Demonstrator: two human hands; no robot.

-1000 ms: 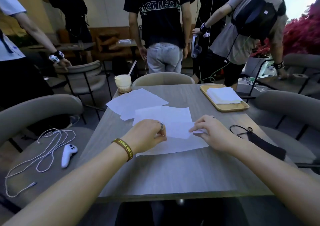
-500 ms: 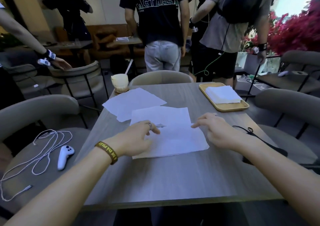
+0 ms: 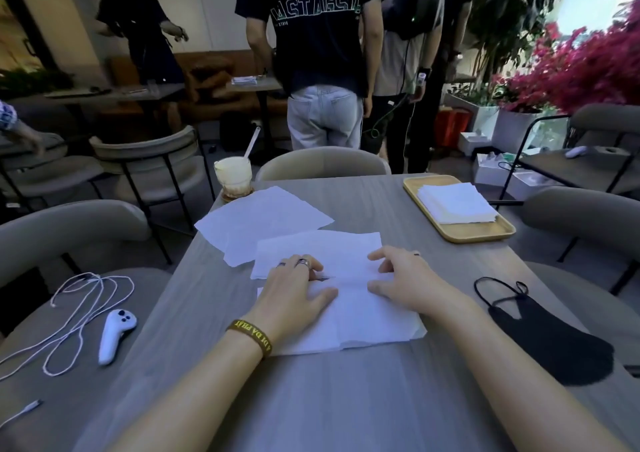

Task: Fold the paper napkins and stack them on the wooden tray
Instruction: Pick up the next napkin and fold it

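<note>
A white paper napkin point(image 3: 363, 323) lies spread on the grey table point(image 3: 346, 399) in front of me. My left hand point(image 3: 298, 292) and my right hand point(image 3: 405, 278) sit on its far edge, fingers curled down and thumbs on the sheet, pinching that edge. Behind it lies a second flat napkin point(image 3: 322, 247), and further left more loose napkins point(image 3: 259, 223). At the far right stands the wooden tray point(image 3: 478, 235), which holds a stack of folded napkins point(image 3: 453, 202).
A glass drink point(image 3: 233, 176) with a straw stands at the table's far left corner. A black face mask point(image 3: 550, 333) lies at the right edge. On the left chair lie a white controller point(image 3: 114, 333) and a white cable point(image 3: 79, 306). People stand beyond the far chair.
The flap I held up a second ago now lies down on the napkin. Both hands have settled lower on the napkin's far edge. The people behind have shifted.
</note>
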